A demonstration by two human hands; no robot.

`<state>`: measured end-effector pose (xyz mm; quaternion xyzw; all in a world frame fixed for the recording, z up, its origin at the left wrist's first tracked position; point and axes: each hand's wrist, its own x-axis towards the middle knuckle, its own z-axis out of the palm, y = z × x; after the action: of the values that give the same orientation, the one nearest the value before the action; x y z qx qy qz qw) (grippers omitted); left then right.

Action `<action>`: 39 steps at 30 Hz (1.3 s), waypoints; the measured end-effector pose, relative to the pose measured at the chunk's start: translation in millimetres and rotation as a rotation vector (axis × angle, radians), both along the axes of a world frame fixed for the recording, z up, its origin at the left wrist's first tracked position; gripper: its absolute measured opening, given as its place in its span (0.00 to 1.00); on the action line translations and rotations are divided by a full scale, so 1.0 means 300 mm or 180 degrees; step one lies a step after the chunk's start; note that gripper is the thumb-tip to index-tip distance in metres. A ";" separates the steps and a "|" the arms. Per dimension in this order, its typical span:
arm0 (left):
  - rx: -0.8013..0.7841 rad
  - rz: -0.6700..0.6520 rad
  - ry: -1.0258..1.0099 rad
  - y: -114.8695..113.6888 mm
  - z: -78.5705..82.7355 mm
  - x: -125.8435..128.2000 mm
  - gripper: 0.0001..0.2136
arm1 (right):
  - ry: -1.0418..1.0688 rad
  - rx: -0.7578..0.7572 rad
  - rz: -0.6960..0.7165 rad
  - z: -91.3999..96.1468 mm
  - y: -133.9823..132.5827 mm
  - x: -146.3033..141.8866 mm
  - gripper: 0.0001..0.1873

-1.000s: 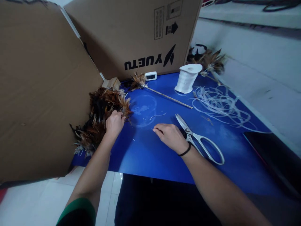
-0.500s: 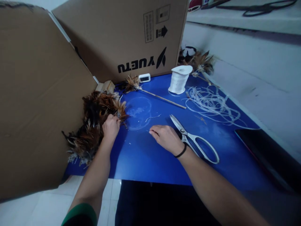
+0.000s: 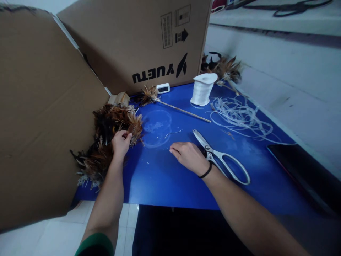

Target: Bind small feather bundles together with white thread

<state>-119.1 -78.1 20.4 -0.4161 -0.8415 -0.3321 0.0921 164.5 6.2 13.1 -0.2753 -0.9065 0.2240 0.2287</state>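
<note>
Far left, one tall cardboard panel (image 3: pixel 45 124) stands on edge, its outer side cut off. Against it lies one heap of feathers (image 3: pixel 110 113), brown and black, on the blue table (image 3: pixel 157 185); I can't count its bundles, partly hidden by the left hand (image 3: pixel 121 143). That hand's thumb and fingers bend toward each other at the feathers; in this dimness I cannot tell whether they pinch one. Behind are pale blocks (image 3: pixel 119 98), half covered, then one feather duster (image 3: pixel 183 111) and one white gadget (image 3: pixel 163 88), before a second, printed panel (image 3: pixel 125 46). The right hand (image 3: pixel 188 155) is mid-table, fingers curled and pressed together; anything between them is too small to make out. Beside it lies one pair of scissors (image 3: pixel 220 155), one handle partly hidden. Beyond are one white spool (image 3: pixel 203 91), one tangle of strips (image 3: pixel 239 115) and more feathers half behind cardboard (image 3: pixel 229 69). One dark flat object (image 3: pixel 301 174) runs off rightward.
</note>
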 end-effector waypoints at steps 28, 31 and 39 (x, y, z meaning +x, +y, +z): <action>0.1675 -0.0885 -0.2386 0.025 0.020 0.013 0.13 | -0.0153 0.0642 0.0558 -0.046 -0.073 -0.519 0.18; 0.2160 -0.1234 -0.2702 0.011 0.070 0.029 0.14 | -0.0189 0.0675 0.0558 -0.048 -0.081 -0.525 0.19; 0.2297 -0.1856 -0.4133 0.005 0.107 0.117 0.09 | 0.0581 -0.0271 0.0719 -0.007 -0.047 -0.447 0.23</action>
<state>-83.9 -76.6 52.4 -0.2874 -0.4249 -0.7707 -0.3780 30.4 -7.9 11.1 -0.1595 -0.8968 0.3106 0.2717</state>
